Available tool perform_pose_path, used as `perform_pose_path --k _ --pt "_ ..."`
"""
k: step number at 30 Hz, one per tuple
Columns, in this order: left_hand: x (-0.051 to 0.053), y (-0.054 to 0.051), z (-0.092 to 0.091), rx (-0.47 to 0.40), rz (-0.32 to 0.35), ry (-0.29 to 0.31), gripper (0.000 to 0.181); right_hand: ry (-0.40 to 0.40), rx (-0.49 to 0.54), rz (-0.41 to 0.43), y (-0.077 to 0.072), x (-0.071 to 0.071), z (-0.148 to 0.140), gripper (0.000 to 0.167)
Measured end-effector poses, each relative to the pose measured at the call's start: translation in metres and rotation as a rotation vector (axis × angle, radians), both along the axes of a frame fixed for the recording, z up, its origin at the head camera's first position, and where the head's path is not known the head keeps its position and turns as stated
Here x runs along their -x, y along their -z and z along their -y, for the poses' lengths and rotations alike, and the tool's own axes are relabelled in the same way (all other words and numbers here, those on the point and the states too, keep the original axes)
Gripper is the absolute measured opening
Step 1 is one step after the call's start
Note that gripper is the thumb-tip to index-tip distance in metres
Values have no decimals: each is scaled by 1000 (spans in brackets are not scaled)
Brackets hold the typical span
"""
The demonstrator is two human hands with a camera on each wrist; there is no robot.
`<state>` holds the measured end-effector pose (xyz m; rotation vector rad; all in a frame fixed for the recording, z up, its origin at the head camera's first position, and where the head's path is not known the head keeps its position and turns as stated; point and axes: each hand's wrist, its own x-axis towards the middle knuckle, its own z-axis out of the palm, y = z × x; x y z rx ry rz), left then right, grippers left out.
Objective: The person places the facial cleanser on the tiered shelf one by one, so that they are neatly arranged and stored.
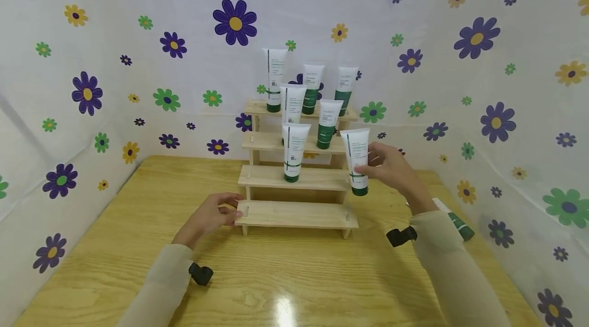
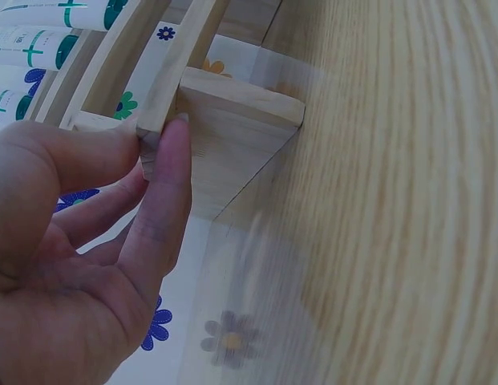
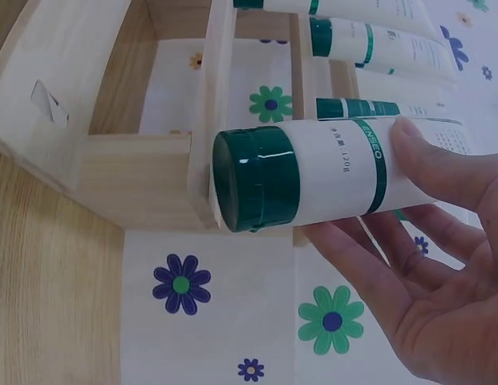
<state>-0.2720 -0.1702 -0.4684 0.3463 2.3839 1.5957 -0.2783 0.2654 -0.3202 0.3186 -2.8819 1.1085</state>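
Observation:
A stepped wooden display rack stands on the table with several white-and-green squeeze tubes upright on its upper three shelves. My left hand pinches the left end of the lowest shelf, thumb on top and a finger below, as the left wrist view shows. In my right hand is a white tube with a dark green cap, gripped between thumb and fingers, cap down. That tube hangs by the right end of the second-lowest shelf. On this shelf one tube stands near the middle.
Another tube lies on the wooden table at the right, partly hidden by my right sleeve. Flower-printed white cloth encloses the table at the back and both sides.

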Motion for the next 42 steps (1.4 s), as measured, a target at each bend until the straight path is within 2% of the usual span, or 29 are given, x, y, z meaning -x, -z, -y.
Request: perform_pose_path --k 5,13,19,27,42 --pt "0 -1 0 1 23 -27 49 7 56 -10 1 5 12 51" --pt "2 -2 4 11 -2 -5 48 1 158 -69 8 14 28 47" --pt "1 -3 3 10 6 -5 49 5 217 -66 12 18 38 47" --pt "0 -2 2 18 2 -5 49 26 243 -83 19 21 49 48" --pt "-2 -2 -1 -1 -1 -4 51 -11 267 -127 29 25 58 46"
